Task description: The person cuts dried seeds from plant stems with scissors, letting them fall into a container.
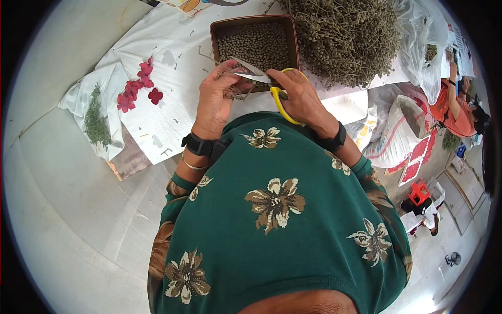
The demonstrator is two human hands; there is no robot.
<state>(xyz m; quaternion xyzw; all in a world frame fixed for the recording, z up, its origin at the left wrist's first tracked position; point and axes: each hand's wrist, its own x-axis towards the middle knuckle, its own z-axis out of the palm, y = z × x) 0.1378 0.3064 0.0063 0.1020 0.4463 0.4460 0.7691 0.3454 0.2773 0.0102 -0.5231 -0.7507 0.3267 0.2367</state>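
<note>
My right hand is closed round the yellow handles of a pair of scissors. Their blades are parted and point left, toward the fingers of my left hand. Pinched in that left hand is a thin dried plant sprig, its stem sticking out past the fingertips. Both hands are at the near edge of a brown rectangular box, which holds many small round dried pods. To the right of the box lies a big heap of dried sprigs.
On the white table cloth lie dark pink flowers and a green feathery sprig, left. Clear plastic bags hang at the right, above a white sack. A person in an orange top sits farther off, right.
</note>
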